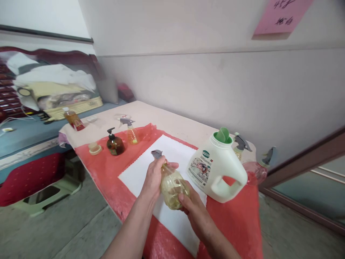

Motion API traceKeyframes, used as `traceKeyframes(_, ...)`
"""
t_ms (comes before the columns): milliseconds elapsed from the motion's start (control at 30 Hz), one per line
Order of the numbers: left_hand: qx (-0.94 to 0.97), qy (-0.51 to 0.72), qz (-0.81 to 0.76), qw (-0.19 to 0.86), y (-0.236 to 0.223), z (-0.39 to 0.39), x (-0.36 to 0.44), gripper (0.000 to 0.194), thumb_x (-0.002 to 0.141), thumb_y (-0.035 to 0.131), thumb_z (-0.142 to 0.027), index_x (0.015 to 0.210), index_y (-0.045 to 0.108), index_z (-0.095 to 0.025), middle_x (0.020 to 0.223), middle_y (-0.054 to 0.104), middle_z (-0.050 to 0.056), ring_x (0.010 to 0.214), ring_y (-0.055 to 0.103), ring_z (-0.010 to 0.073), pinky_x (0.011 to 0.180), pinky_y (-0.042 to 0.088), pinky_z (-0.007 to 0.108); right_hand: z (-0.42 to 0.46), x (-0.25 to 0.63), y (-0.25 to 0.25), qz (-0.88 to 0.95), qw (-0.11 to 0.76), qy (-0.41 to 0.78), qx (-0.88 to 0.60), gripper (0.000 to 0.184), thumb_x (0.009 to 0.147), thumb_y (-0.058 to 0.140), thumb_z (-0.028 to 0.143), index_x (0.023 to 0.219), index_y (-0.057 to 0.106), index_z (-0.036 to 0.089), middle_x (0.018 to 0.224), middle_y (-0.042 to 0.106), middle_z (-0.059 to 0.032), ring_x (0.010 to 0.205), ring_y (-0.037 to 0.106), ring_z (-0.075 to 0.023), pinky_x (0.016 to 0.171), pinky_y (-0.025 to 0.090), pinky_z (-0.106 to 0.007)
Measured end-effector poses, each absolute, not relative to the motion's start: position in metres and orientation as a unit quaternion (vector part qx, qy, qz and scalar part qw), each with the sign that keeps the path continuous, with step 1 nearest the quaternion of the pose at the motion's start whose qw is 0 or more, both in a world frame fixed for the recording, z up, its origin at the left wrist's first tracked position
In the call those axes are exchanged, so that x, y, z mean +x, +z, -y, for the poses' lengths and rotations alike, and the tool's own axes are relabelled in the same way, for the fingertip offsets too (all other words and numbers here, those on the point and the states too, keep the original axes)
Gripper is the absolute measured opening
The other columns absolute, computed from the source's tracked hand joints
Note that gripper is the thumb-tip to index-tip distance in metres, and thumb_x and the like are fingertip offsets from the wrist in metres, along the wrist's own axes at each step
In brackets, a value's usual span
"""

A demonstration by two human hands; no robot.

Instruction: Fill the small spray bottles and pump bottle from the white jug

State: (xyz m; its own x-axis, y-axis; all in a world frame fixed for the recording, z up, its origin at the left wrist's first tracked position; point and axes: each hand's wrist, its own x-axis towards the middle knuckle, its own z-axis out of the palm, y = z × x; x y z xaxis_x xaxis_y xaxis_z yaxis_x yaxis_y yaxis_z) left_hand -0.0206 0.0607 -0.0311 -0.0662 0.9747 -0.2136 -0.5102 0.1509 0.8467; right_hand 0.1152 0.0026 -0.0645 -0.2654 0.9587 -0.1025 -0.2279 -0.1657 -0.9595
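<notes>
Between my two hands is a clear yellowish spray bottle point(172, 189), tilted, with its grey spray head pointing away to the upper left. My left hand point(154, 175) is closed around its neck, just below the spray head. My right hand point(192, 204) grips the base from the right, thumb on the side and the other fingers partly hidden behind. Below the bottle lies a white cloth with scalloped edges point(140, 167). Just right of my hands stands a large pale-green detergent jug point(217, 167) with a green spout in its uncapped mouth.
On the red table covering point(107, 180) stand a brown pump bottle point(115, 144), another spray bottle point(132, 135) and a small cream cap point(95, 148). An amber bottle point(73, 118) is farther left. A pink spray bottle point(256, 171) stands behind the jug. A wall point(188, 86) borders the table.
</notes>
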Motion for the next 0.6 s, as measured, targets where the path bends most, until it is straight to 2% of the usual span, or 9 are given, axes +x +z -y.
traceKeyframes(67,0.294,0.595,-0.441,0.605,-0.03,-0.06,-0.022,0.035,0.078,0.065,-0.053,0.076,0.06,-0.018,0.087,0.076,0.013,0.073,0.068,0.0236,0.067,0.047,0.033,-0.007,0.121,-0.061,0.511,0.423,0.614,-0.429,0.065,0.074,0.069,0.057,0.127,0.051,0.023,0.118,0.064,-0.0088,0.105,0.061,-0.0265,0.087,0.05,-0.043)
traceKeyframes(167,0.395,0.58,-0.469,0.535,-0.028,-0.055,-0.016,0.031,0.081,0.065,-0.048,0.084,0.069,-0.017,0.096,0.075,0.011,0.083,0.068,0.0228,0.077,0.047,0.032,-0.009,0.126,-0.057,0.61,0.408,0.466,-0.494,0.089,0.064,0.081,0.048,0.14,0.04,0.028,0.141,0.051,-0.0106,0.129,0.048,-0.0334,0.105,0.04,-0.054)
traceKeyframes(233,0.459,0.559,-0.467,0.509,-0.027,-0.05,-0.009,0.028,0.081,0.067,-0.044,0.089,0.073,-0.017,0.098,0.075,0.01,0.088,0.067,0.0231,0.079,0.047,0.03,-0.007,0.125,-0.057,0.668,0.415,0.335,-0.52,0.093,0.06,0.083,0.04,0.142,0.039,0.026,0.141,0.051,-0.0128,0.13,0.046,-0.0361,0.107,0.037,-0.057)
traceKeyframes(367,0.502,0.514,-0.442,0.538,-0.024,-0.038,0.002,0.032,0.078,0.073,-0.04,0.103,0.073,-0.02,0.107,0.073,0.009,0.099,0.066,0.0271,0.084,0.049,0.032,-0.005,0.122,-0.054,0.7,0.429,0.157,-0.549,0.077,0.062,0.074,0.025,0.133,0.046,0.018,0.12,0.062,-0.016,0.112,0.057,-0.0345,0.097,0.045,-0.054)
traceKeyframes(433,0.522,0.489,-0.411,0.566,-0.022,-0.035,0.002,0.044,0.076,0.075,-0.042,0.115,0.069,-0.022,0.119,0.069,0.01,0.11,0.062,0.0302,0.089,0.049,0.034,-0.005,0.125,-0.047,0.695,0.432,0.144,-0.557,0.071,0.059,0.07,0.022,0.127,0.05,0.017,0.113,0.064,-0.0144,0.106,0.059,-0.0332,0.093,0.048,-0.053)
traceKeyframes(500,0.548,0.477,-0.367,0.581,-0.019,-0.033,0.001,0.06,0.074,0.076,-0.049,0.126,0.063,-0.023,0.13,0.063,0.011,0.121,0.056,0.0335,0.096,0.047,0.037,-0.002,0.134,-0.035,0.673,0.449,0.183,-0.559,0.068,0.058,0.072,0.024,0.122,0.053,0.019,0.11,0.065,-0.0118,0.104,0.06,-0.0324,0.092,0.048,-0.051)
traceKeyframes(600,0.579,0.507,-0.327,0.549,-0.016,-0.033,-0.001,0.068,0.071,0.072,-0.063,0.125,0.064,-0.021,0.135,0.06,0.014,0.129,0.05,0.036,0.107,0.04,0.04,0.007,0.157,-0.009,0.607,0.518,0.296,-0.525,0.064,0.059,0.078,0.031,0.119,0.055,0.024,0.11,0.066,-0.0061,0.101,0.062,-0.029,0.089,0.05,-0.045)
